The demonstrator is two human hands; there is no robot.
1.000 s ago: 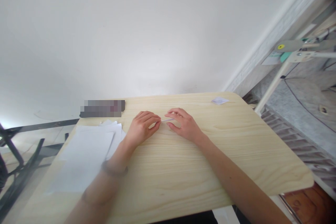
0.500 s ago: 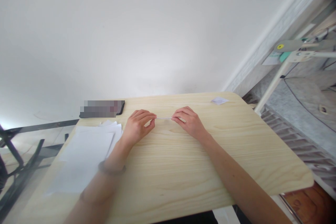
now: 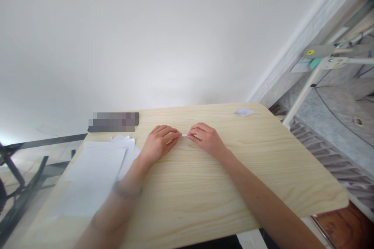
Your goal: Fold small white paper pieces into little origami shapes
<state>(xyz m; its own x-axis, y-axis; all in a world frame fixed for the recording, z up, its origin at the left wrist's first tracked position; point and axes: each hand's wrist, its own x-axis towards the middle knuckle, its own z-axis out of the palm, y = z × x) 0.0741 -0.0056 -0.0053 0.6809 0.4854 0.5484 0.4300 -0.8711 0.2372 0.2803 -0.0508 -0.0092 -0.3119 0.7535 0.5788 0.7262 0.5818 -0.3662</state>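
A thin white piece of paper (image 3: 184, 135), seen almost edge-on, is held between my two hands just above or on the table; only a short stretch shows. My left hand (image 3: 162, 140) pinches its left end between thumb and fingertips. At the other end my right hand (image 3: 207, 139) grips it the same way, the fingers bent over the thumb. Most of the paper's shape is hidden by the fingers. A small folded white paper (image 3: 244, 112) lies beyond my right hand, near the table's far edge.
Loose white sheets (image 3: 93, 179) lie overlapping on the left of the wooden table (image 3: 204, 194), partly beneath my left forearm. A dark flat object (image 3: 113, 122), blurred out, rests at the far left edge. Behind the table stands a white wall (image 3: 175, 39); a white metal frame (image 3: 304, 93) is off to the right.
My hands have come closer together, the left moving right and slightly nearer to me. Less of the white paper shows between the fingertips.
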